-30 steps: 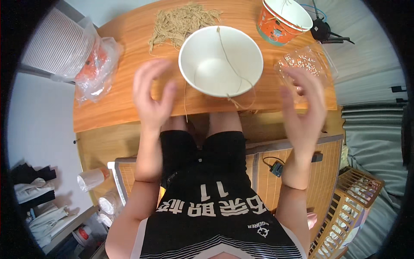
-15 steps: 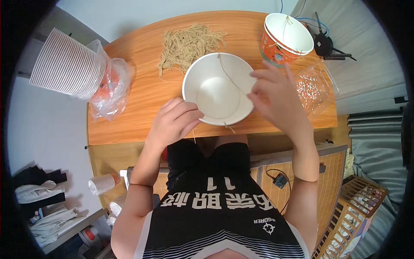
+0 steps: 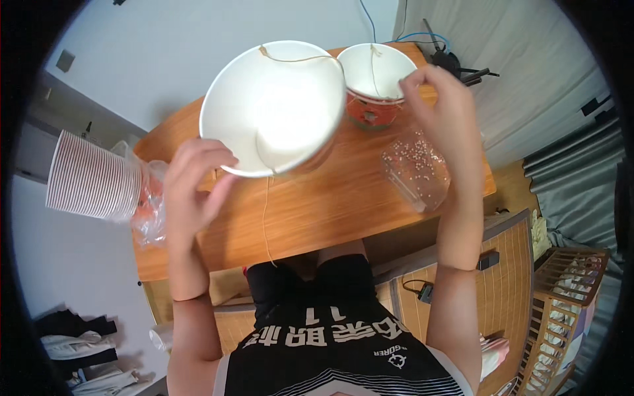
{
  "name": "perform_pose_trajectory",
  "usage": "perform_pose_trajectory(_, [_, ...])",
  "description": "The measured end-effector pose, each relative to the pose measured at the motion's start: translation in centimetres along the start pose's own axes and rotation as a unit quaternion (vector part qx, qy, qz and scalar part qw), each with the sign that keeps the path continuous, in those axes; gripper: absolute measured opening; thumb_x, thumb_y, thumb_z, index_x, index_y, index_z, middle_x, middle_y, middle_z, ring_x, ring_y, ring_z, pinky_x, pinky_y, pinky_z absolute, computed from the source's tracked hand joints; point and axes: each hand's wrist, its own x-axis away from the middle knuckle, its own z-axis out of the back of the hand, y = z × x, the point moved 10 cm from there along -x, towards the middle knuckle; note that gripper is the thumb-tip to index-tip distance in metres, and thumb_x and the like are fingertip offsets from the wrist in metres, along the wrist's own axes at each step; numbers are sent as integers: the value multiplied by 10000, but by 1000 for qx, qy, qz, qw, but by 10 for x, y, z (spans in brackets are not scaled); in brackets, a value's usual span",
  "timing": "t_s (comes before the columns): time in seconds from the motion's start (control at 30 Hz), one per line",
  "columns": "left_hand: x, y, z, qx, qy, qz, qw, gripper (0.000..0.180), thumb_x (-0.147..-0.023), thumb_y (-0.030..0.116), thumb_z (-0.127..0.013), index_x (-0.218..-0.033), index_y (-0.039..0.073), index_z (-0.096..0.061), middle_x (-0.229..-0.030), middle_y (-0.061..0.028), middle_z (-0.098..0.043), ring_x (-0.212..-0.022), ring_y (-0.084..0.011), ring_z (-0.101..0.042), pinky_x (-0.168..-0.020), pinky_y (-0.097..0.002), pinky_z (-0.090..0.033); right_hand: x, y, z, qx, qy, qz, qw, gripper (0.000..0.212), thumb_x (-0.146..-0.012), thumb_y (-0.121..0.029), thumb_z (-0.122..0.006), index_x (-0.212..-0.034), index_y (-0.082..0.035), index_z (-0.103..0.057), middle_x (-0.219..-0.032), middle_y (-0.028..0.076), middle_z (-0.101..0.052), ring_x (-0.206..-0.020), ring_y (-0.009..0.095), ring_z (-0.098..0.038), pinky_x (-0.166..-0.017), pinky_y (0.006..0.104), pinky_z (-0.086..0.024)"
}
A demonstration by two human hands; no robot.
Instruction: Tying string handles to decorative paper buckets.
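My left hand (image 3: pixel 196 178) grips the lower left rim of a large white paper bucket (image 3: pixel 231 99), thumb and fingers on either side of the edge. The bucket is tilted, its mouth facing me. A thin brown string (image 3: pixel 297 61) is tied at its far rim and runs along the inside toward the right edge. Another string (image 3: pixel 266 218) hangs from its near rim over the table. To the right my right hand (image 3: pixel 441 99) is raised, fingers curled in a pinch; whether anything is between them cannot be made out. It overlaps the edge of a second bucket (image 3: pixel 371 113), orange outside, with string across its mouth.
A clear plastic tray (image 3: pixel 404 185) with many small beads lies below my right hand. A tall stack of white paper buckets (image 3: pixel 96 175) partly in plastic wrap stands at the left. A black router (image 3: pixel 446 63) with cables sits behind, on the wooden table (image 3: pixel 317 211).
The bucket has been lifted and tilted, moving left and away. My right hand has moved up and away from its rim. The string pile is now hidden. The view has shifted.
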Motion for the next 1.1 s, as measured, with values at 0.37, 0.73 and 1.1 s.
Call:
perform_pose_trajectory(0.37, [-116,-68,-14,62,56,33,996,149,-845,53,-729,-940,-18,-639,-924,-61,-650,-825,-142,-575,-772,-265,-469,-47,85,-149,323,-452,-38,830,729,-969,-645,-297,-1119,-69,-717,-1209,125,-673,-1222,332,-556,-1131,475,-230])
perform_pose_trajectory(0.73, [-165,-78,-105,207,120,60,969,207,-847,118,-756,-997,2,-673,-930,-58,-681,-777,-112,-638,-783,-263,-506,-20,53,-164,-40,-469,0,883,633,-908,-495,-579,-1349,-46,-515,-1188,161,-658,-1034,231,-651,-859,351,-528])
perform_pose_trajectory(1.1, [-166,-91,-115,268,140,98,948,221,-873,155,-746,-1010,0,-670,-931,-32,-680,-809,-85,-625,-803,-272,-511,-8,33,-118,-194,-171,-92,962,382,-841,-94,-632,-1223,-107,-613,-972,84,-717,-815,197,-673,-736,343,-546])
